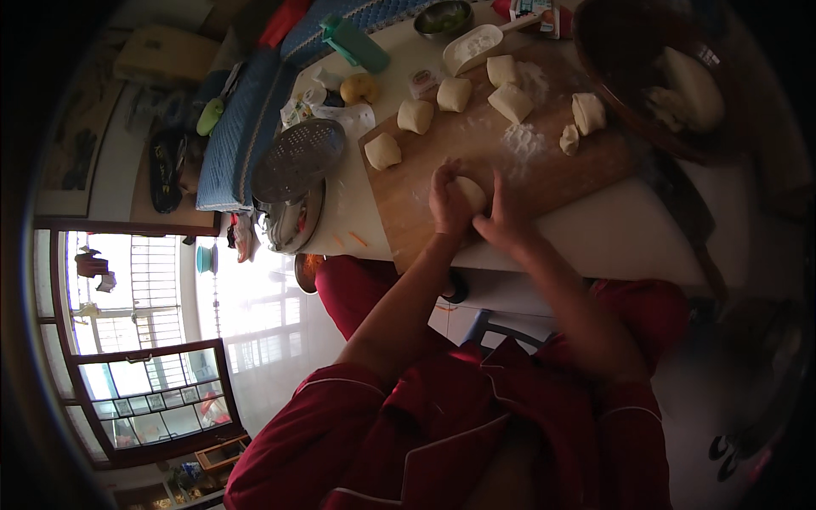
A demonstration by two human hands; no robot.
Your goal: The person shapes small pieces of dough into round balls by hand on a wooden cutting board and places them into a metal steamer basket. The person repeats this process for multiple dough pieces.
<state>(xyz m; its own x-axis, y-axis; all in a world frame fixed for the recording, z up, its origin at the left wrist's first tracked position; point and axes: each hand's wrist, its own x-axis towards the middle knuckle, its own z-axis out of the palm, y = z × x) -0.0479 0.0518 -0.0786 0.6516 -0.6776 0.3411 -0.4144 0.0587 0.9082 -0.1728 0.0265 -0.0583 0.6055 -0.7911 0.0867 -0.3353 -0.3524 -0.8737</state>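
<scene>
On the floured wooden board (433, 159), a rounded piece of dough (472, 193) sits between my two hands. My left hand (446, 201) cups its left side with curved fingers. Against its right side is my right hand (505, 220), thumb tucked in and fingers pointing up the board. Part of the dough is hidden by the hands. Several cut dough pieces (415, 116) lie in a loose row along the board's far side. A folded dough piece (588, 113) and a smaller lump (569, 139) lie to the right. Loose flour (524, 140) is heaped near the middle.
A large brown basin (612, 105) holding more dough (695, 89) stands at right, near a cleaver (682, 197). Beyond the board are a flour scoop (475, 48) and a metal bowl (424, 27). A perforated metal strainer (299, 159) and a green bottle (357, 43) stand left.
</scene>
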